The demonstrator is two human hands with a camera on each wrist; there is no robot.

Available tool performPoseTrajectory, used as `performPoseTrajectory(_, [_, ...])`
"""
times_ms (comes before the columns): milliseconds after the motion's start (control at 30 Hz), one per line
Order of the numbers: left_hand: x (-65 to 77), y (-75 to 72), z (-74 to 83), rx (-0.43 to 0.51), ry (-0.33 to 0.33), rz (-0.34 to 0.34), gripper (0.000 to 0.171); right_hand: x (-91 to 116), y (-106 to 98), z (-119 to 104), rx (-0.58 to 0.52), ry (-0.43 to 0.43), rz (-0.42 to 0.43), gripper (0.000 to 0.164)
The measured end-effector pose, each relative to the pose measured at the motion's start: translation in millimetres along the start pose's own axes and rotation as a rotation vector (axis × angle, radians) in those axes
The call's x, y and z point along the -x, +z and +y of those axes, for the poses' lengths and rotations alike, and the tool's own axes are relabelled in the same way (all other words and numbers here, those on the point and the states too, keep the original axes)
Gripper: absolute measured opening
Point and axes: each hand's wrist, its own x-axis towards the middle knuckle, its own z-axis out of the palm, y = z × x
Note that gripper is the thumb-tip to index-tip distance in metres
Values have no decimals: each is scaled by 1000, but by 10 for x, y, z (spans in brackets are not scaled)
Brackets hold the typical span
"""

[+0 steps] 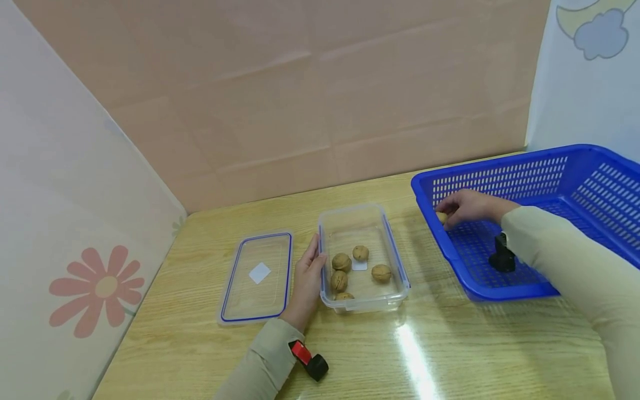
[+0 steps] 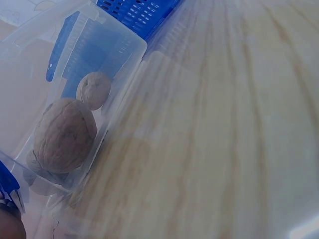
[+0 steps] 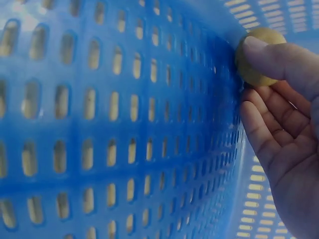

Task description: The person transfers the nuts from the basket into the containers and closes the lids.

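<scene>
My right hand (image 1: 465, 206) is inside the blue basket (image 1: 452, 253), by its left wall. Between thumb and fingers it pinches a walnut (image 3: 262, 56), which touches or nearly touches the basket's mesh. At the left side of a clear plastic container (image 1: 357, 219), my left hand (image 1: 305, 286) holds the wall, its thumb over the rim and its fingers along the outside. Several walnuts (image 1: 381, 273) lie in the container, mostly toward its near end. The left wrist view shows a large walnut (image 2: 66, 134) through the clear wall.
The container's lid (image 1: 257, 303), clear with a blue seal and a white label (image 1: 259, 273), lies flat on the wooden table (image 1: 185, 300) left of the left hand. A papered wall (image 1: 300, 111) rises along the back, with patterned side panels at left and right.
</scene>
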Motion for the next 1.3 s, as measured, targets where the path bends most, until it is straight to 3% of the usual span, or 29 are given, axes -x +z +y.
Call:
performPoseTrajectory(500, [-17,-12,2,0,5,1,51,-11,-57,-41,-5,-21,-33,51])
performPoseTrajectory(833, [-12,3,-3,11,-6,12,51,59,-163,-31,-79,-38,-36,49])
performPoseTrajectory(1300, [-22,-13,41,-6,-7,-4,51,131,-330,-148,-184,-22,43,50])
